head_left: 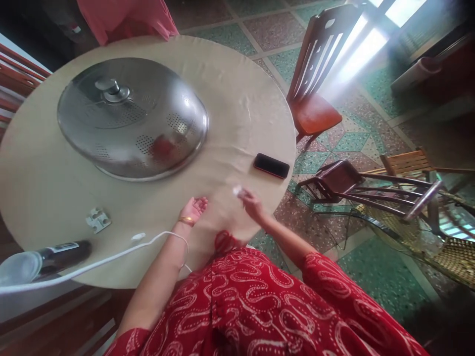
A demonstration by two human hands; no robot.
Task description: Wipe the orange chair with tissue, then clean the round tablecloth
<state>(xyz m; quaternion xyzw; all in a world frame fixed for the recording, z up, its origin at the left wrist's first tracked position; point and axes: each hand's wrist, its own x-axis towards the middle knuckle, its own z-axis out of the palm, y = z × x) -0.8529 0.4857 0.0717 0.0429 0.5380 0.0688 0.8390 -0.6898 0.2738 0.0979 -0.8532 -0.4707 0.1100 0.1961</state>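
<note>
My left hand point(195, 208) is palm up over the near side of the round table, its fingers loosely curled and apart, with nothing visible in it. A gold bangle point(187, 220) circles that wrist. My right hand point(252, 203) is closed on a small whitish object point(237, 190) at its fingertips, too blurred to name. A black phone point(271, 166) lies flat just beyond my right hand. A white cable point(122, 257) crosses the table and loops over my left forearm. Left of that arm lies a small white piece point(138, 237), perhaps a plug end.
A large steel dome cover point(133, 118) takes up the far left of the cloth-covered table point(237, 99). A white socket-like block point(98, 220) and a dark bottle point(63, 257) are at near left. Wooden chairs point(315, 113) and a tipped dark stool point(339, 180) are on the right.
</note>
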